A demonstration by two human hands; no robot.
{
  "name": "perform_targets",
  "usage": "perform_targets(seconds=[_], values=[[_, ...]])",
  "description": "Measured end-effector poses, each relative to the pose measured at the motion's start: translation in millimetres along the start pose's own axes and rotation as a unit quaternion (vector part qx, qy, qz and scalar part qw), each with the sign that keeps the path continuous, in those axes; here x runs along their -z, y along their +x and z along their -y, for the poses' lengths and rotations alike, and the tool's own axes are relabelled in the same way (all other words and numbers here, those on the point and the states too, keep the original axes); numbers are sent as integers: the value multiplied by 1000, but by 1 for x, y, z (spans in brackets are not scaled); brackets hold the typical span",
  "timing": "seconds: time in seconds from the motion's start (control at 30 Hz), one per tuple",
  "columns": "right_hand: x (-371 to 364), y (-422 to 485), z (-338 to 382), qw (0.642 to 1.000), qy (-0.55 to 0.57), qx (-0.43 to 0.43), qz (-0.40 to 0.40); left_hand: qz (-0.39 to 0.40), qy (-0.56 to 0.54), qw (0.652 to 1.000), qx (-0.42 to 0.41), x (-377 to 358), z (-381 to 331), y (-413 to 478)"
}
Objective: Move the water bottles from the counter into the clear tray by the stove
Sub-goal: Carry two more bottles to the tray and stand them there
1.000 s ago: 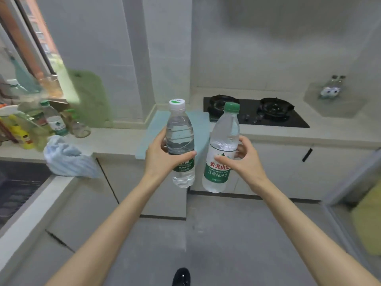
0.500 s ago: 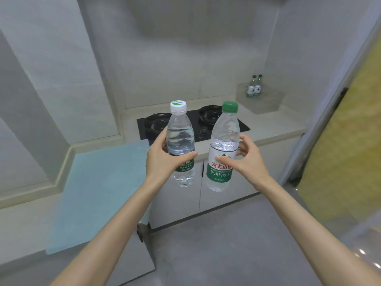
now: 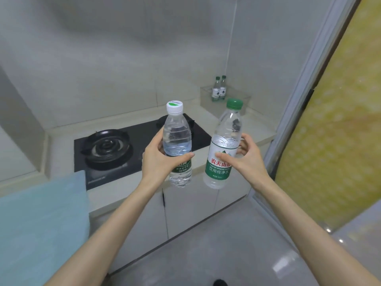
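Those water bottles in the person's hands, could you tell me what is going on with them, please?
A person is carrying two water bottles toward the stove. The left hand grips the white-capped bottle, and the right hand grips the green-capped bottle; both are held upright in the air in front of the counter. The clear tray sits in the corner beyond the stove, already holding two small bottles. Neither carried bottle has reached it yet.

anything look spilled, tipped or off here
Nothing stands out. Both bottles are capped and held clear of the counter: the white-capped bottle upright in the left hand, the green-capped bottle leaning slightly in the right hand. Two small bottles stand upright in the clear tray. No spill shows.
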State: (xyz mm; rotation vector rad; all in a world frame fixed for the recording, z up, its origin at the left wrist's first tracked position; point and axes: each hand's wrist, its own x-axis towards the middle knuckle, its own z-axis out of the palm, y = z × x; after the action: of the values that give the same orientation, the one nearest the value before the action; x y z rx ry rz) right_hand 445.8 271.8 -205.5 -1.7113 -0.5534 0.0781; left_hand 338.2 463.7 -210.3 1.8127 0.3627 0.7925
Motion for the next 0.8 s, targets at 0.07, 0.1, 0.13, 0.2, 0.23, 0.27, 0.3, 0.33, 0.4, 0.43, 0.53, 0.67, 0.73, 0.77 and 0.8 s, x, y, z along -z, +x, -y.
perform_targets(seconds=[0.07,0.1,0.13,0.2,0.23,0.27,0.3,0.33,0.4,0.43,0.53,0.67,0.73,0.77,0.8], values=[[18,36,-13,1000,-5,1,11,-7,-8,1000,7,-30,4,26],[26,53,-18,1000,-10,0,18,-9,-8,1000,11,-44,6,39],[36,75,-23,1000,-9,1,24,-15,-10,1000,14,-61,6,55],[53,110,-31,999,-12,2,30,-23,-13,999,17,-88,6,83],[61,126,-34,999,-19,2,33,-28,-14,999,19,-101,6,96],[70,146,-38,999,-20,3,40,-33,-16,999,19,-115,6,112],[76,160,-41,999,-23,1,42,-35,-16,999,21,-125,7,124],[84,179,-46,999,-23,4,43,-40,-18,999,22,-138,7,141],[95,210,-54,999,-23,2,46,-44,-18,999,20,-156,10,168],[99,224,-58,999,-20,-2,47,-43,-21,999,20,-164,12,181],[111,273,-70,999,3,-13,45,-48,-27,998,21,-192,18,223],[123,341,-88,999,30,-21,30,-54,-46,997,22,-230,34,284],[127,371,-95,999,39,-27,22,-51,-54,997,24,-244,44,312],[129,392,-101,999,39,-27,17,-50,-60,997,22,-255,50,332],[131,407,-104,999,36,-28,14,-49,-61,997,21,-262,55,347]])
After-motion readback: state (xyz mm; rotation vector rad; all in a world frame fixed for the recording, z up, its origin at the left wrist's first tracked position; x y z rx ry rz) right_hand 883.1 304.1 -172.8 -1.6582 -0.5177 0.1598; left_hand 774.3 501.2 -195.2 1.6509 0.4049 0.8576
